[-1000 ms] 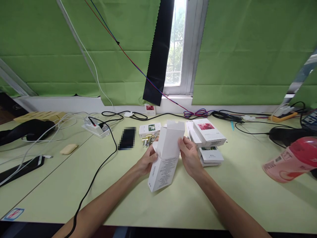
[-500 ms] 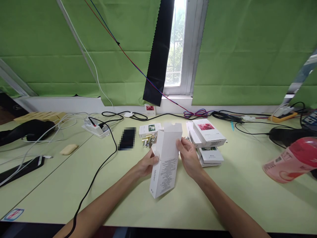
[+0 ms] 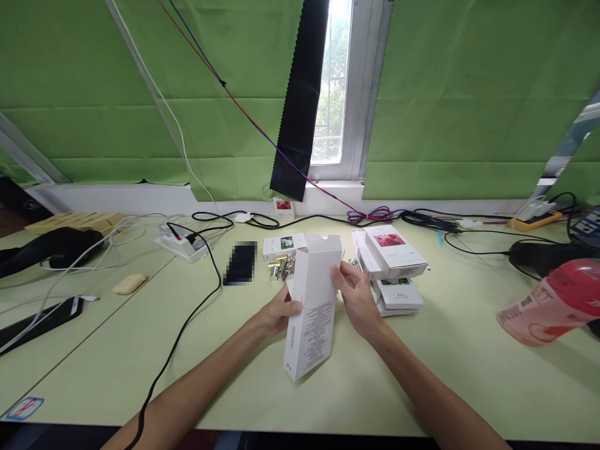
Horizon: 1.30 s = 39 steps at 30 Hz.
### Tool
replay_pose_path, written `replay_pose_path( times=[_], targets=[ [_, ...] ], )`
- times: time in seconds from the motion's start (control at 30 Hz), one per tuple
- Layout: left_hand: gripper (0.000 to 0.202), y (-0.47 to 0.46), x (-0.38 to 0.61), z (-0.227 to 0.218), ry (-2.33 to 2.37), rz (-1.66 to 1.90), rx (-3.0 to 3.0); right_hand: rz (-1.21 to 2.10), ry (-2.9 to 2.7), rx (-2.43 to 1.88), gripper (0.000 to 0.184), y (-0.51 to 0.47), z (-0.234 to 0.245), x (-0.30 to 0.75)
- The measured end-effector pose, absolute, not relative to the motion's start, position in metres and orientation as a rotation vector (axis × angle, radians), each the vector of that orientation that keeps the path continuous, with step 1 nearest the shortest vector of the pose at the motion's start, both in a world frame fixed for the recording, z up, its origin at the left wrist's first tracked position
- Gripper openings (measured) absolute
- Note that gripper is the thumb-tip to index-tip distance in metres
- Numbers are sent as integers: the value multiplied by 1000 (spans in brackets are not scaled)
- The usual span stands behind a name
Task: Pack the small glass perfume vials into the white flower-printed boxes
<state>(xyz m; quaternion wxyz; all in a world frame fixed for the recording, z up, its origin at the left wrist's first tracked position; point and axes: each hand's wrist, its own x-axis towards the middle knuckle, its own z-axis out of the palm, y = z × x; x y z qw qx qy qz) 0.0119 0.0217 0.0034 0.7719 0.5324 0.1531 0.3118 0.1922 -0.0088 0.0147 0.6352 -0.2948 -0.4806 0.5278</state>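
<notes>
A tall white cardboard box point(image 3: 315, 312) with fine print on its lower face is held tilted above the table between both hands, its top flap raised. My left hand point(image 3: 277, 311) pinches the left edge, thumb in front and the other fingers hidden behind. On the right edge, higher up, my right hand point(image 3: 354, 289) grips with its thumb on the front face. Just behind the box lie small gold and silver metal pieces point(image 3: 281, 266), partly covered by it. A flat white box point(image 3: 282, 245) with a flower picture rests beyond them.
Stacked white boxes point(image 3: 394, 250) stand right of my right hand. A pink bottle point(image 3: 546, 306) lies tilted at far right. A dark pixelated rectangle point(image 3: 240, 262) is left of the metal pieces. A black cable point(image 3: 187, 325) crosses the table by my left forearm; a power strip point(image 3: 180, 242) sits behind.
The white box has dropped slightly and its top has shifted a little to the left. Both hands keep their hold on it.
</notes>
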Motion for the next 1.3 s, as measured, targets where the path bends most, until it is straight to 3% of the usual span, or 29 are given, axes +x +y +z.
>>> replay_pose_path(
  times=[0.3,1.1,1.3],
  targets=[
    [75,23,11,2,344,733,1178,1200,-1180,-740,37,-10,13,193],
    [94,26,13,-2,552,1006,1328,1096,-1188,-771,31,-8,15,192],
    [83,22,16,5,591,1000,1409,1032,-1196,-787,35,-9,15,190]
  ],
)
